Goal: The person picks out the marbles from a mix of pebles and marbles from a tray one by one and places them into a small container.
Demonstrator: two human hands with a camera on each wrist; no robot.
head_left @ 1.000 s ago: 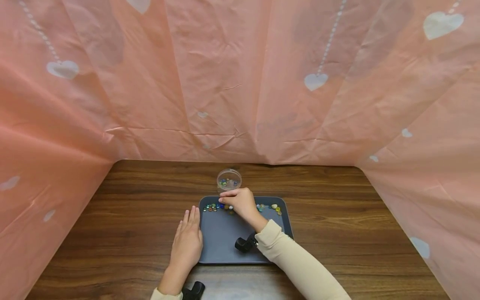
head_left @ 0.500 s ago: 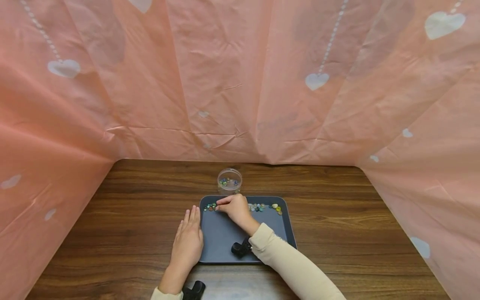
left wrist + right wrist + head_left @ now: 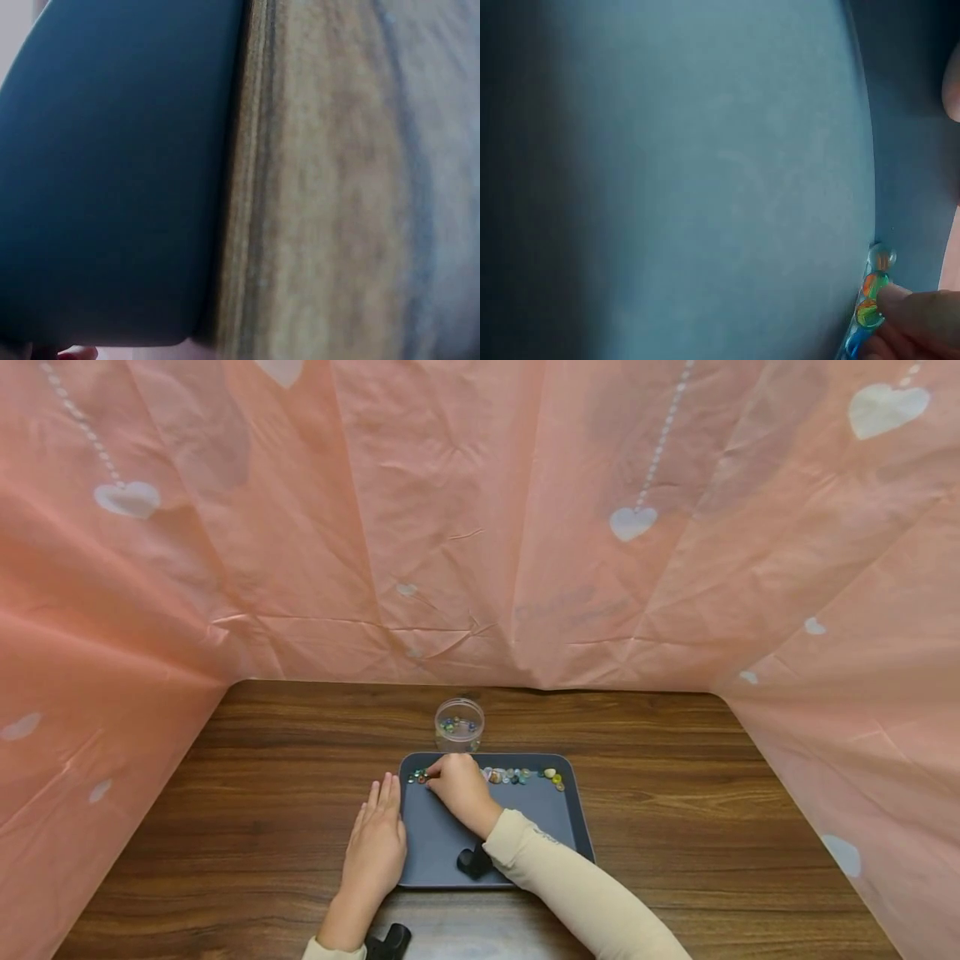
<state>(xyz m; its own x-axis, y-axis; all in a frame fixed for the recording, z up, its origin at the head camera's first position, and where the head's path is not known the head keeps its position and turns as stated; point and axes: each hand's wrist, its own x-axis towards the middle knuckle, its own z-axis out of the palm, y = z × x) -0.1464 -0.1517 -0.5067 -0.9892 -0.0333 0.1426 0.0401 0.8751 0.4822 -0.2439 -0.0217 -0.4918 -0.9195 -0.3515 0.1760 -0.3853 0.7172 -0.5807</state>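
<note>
A dark grey tray [image 3: 431,860] lies on the table, with glass marbles strung along its far side. My right hand [image 3: 462,789] reaches over the tray to the left part of this row. In the right wrist view its thumb [image 3: 900,300] and fingers pinch at a green-and-orange marble [image 3: 869,313] beside the tray wall. Green and reddish marbles [image 3: 417,776] lie just left of the fingertips. My left hand [image 3: 377,843] lies along the tray's left edge with straight fingers. The left wrist view shows only tray wall and table.
Just behind the tray stands a clear round tub [image 3: 459,745] with several marbles inside. Pale marbles [image 3: 510,776] and yellow ones [image 3: 557,778] sit further right in the tray. Pink cloth [image 3: 480,527] hangs around the wooden table [image 3: 652,777].
My right hand has moved left along the marble row, uncovering pale and brown marbles to its right. My left hand has stayed in place at the tray's edge.
</note>
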